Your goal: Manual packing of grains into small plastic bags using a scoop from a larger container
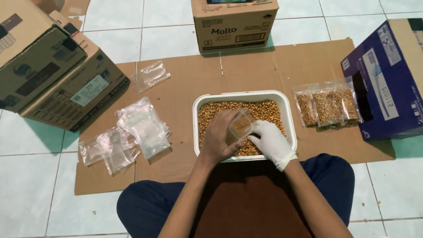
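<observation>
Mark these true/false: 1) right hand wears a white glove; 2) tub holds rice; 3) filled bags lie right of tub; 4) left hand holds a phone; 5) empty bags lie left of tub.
1) True: the right hand wears a white glove.
2) False: the tub holds golden-brown kernels.
3) True: the filled bags lie to its right, on the cardboard.
4) False: the left hand holds a small clear bag.
5) True: the empty bags lie to its left.
</observation>
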